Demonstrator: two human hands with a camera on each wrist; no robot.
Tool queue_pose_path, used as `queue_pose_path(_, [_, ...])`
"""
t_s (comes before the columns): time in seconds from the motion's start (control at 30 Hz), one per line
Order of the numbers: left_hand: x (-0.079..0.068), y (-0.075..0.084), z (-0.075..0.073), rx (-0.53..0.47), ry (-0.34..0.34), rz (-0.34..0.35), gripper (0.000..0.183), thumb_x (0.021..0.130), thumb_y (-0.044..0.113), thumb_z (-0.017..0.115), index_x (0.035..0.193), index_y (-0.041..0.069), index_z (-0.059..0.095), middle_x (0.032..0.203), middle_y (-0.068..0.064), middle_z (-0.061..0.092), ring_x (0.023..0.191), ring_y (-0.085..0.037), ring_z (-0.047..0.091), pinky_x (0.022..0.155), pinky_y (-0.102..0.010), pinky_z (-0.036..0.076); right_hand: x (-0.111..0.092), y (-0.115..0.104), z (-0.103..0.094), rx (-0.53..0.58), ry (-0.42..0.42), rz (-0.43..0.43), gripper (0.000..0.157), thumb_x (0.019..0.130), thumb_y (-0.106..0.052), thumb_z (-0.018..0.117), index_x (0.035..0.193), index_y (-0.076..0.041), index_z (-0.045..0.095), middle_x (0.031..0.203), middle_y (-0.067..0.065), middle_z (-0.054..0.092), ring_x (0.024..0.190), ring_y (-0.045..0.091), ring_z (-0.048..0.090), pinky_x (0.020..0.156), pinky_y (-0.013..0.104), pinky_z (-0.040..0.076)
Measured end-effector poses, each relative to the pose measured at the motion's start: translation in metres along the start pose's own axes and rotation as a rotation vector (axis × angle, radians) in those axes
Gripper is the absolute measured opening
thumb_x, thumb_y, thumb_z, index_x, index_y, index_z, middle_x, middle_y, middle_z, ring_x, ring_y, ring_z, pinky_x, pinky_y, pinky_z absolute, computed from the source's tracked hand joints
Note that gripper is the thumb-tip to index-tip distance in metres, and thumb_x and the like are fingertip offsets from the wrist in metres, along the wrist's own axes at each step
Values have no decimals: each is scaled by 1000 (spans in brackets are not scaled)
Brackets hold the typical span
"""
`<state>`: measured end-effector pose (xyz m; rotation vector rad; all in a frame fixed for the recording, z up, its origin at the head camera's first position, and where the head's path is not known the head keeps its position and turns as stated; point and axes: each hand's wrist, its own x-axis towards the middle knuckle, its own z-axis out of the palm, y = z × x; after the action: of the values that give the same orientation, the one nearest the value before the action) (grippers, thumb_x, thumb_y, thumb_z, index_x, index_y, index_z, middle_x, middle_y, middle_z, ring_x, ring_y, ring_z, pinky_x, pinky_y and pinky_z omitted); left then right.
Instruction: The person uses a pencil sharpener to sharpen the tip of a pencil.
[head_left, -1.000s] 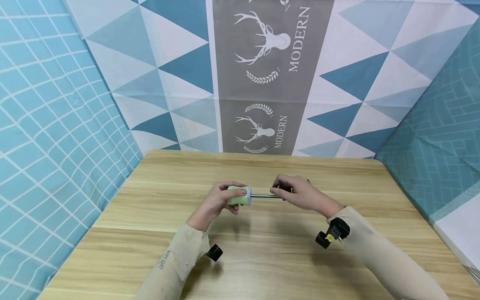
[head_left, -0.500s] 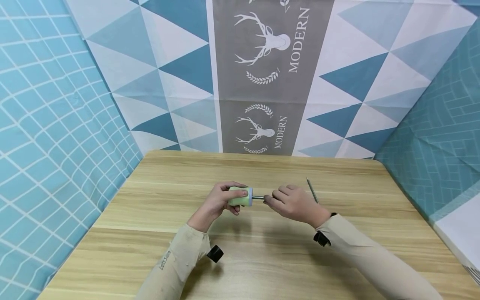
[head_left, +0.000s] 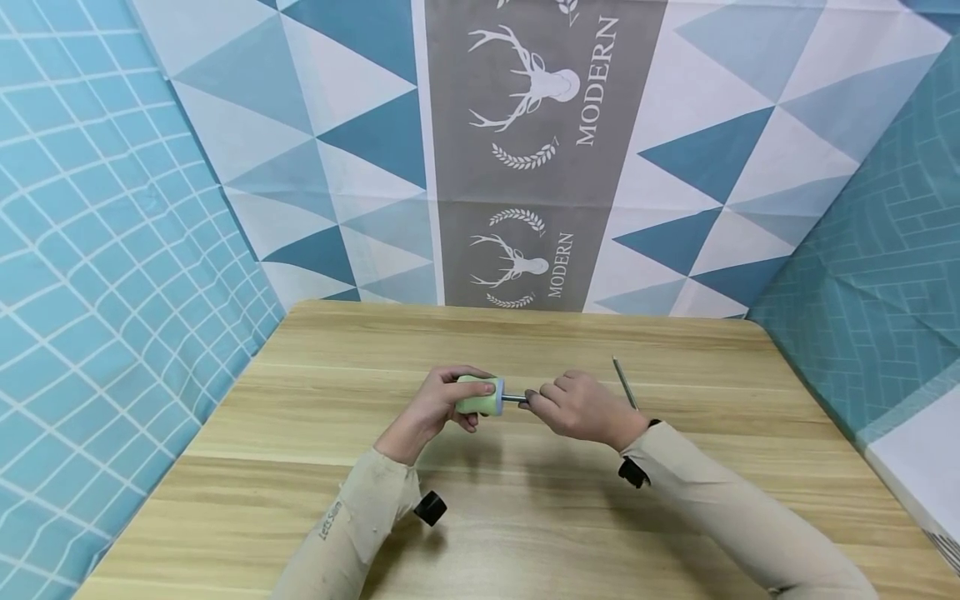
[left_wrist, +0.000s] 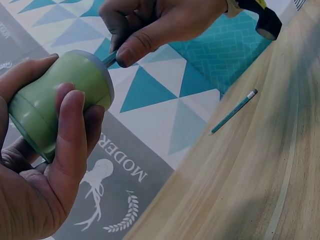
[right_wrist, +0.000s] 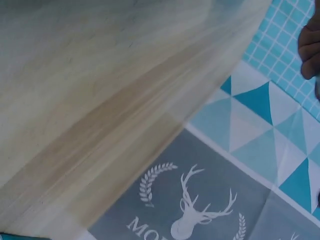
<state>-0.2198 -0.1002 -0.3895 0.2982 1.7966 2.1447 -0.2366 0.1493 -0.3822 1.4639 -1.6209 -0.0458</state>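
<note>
My left hand (head_left: 435, 408) grips a green, barrel-shaped pencil sharpener (head_left: 478, 395) with a pale blue rim, held above the table. A dark pencil (head_left: 513, 398) runs from its rim end to my right hand (head_left: 577, 408), whose thumb and fingers pinch it close to the sharpener. In the left wrist view the sharpener (left_wrist: 62, 100) lies in my curled left fingers (left_wrist: 72, 130), and only a short stretch of pencil (left_wrist: 110, 59) shows. The pencil's tip is hidden inside. In the right wrist view, part of a hand (right_wrist: 310, 47) shows at the right edge; whose side cannot be told.
A second pencil (head_left: 625, 382), teal with a white band near one end in the left wrist view, lies on the wooden table (head_left: 300, 467) beyond my right wrist. Patterned cloth (head_left: 517, 150) hangs behind the table and along both sides. A white object (head_left: 918, 483) stands at the right edge.
My right hand has moved left along the pencil and turned, its grip now close to the sharpener. Less of the pencil shows. My left hand has hardly moved.
</note>
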Motion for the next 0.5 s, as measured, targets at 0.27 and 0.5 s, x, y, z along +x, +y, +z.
queue_pose_path(0.27, [1,-1,-1,-6,1,-15,20,85,11,72,103,3,75,74,-14,64,44,-13,59,41,-26,55,5,-3,-5,598,-109,326,20,100,-12,61,83,-11,50,59,-9,48,46,-6,31,40,8,28])
queue_pose_path(0.5, [2,-2,0,-19,-1,-25,23,85,11,71,105,2,74,74,-14,64,43,-12,59,42,-26,55,12,-1,-16,1020,-298,725,24,96,-7,65,78,-13,51,55,-14,38,46,-3,27,42,17,27])
